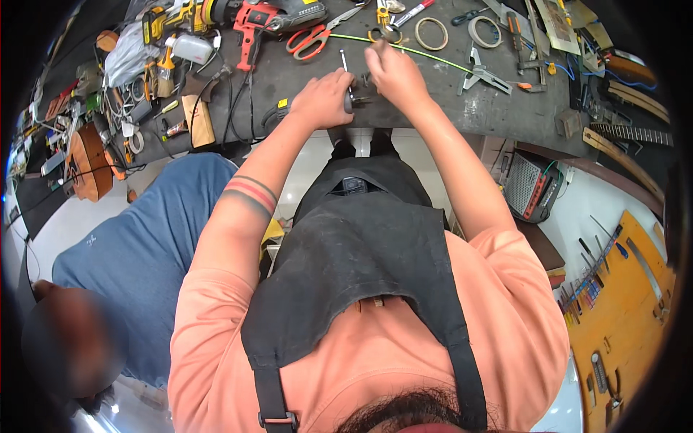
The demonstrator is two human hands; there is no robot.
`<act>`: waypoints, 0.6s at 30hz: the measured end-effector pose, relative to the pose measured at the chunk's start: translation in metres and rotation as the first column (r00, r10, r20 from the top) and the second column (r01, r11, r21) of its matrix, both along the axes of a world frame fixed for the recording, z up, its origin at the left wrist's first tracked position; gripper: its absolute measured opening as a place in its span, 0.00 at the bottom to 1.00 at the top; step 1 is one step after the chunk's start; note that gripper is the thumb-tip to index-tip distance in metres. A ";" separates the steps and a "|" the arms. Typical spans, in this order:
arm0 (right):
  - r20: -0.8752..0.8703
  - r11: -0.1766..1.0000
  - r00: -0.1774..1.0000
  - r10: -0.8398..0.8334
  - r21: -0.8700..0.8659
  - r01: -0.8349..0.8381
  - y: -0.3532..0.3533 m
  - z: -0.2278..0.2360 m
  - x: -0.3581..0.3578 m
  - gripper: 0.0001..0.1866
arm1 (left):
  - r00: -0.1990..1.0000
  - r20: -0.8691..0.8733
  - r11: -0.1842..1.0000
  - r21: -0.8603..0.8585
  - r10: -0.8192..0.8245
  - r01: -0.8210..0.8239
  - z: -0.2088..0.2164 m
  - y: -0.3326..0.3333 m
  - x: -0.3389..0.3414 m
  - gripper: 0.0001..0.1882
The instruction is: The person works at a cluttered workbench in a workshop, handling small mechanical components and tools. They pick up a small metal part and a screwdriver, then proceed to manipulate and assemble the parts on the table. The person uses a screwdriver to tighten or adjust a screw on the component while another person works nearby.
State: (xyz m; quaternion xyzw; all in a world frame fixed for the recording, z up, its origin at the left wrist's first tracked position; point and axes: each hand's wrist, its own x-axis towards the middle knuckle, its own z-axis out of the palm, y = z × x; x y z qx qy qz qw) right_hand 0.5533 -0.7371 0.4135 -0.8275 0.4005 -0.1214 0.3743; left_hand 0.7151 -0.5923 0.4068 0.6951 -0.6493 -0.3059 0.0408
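My left hand (323,99) is at the front edge of the dark workbench (447,108), its fingers curled round a small dark grey piece (349,102) that they mostly cover. A thin metal rod (343,62) sticks up past those fingers, away from me. Beside them lies a small metal part (362,99), too small to name. My right hand (397,78) is closed just above the bench, to the right of the left one. Whatever its fingers hold, if anything, is hidden. Small scissors (385,33) with yellowish handles lie just beyond its fingertips.
Red-handled scissors (309,43), a red power tool (254,22), tape rolls (432,33) and a metal caliper (485,75) lie farther back. Cables (234,101) and a wooden block (198,119) are to the left. Another person in a blue shirt (144,224) sits close at my left.
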 end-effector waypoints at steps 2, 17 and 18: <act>0.064 0.998 0.997 0.054 0.013 -0.055 0.022 0.007 -0.024 0.16 | 1.000 -0.008 1.000 0.004 0.005 -0.005 0.001 0.001 0.000 0.37; 0.050 0.995 0.993 0.103 -0.011 -0.103 0.065 0.004 -0.039 0.13 | 1.000 0.001 1.000 -0.011 -0.003 0.003 0.000 0.003 0.000 0.35; 0.039 0.995 0.994 0.100 -0.016 -0.100 0.063 0.004 -0.034 0.13 | 1.000 -0.003 1.000 -0.003 -0.009 0.009 0.001 0.002 0.000 0.35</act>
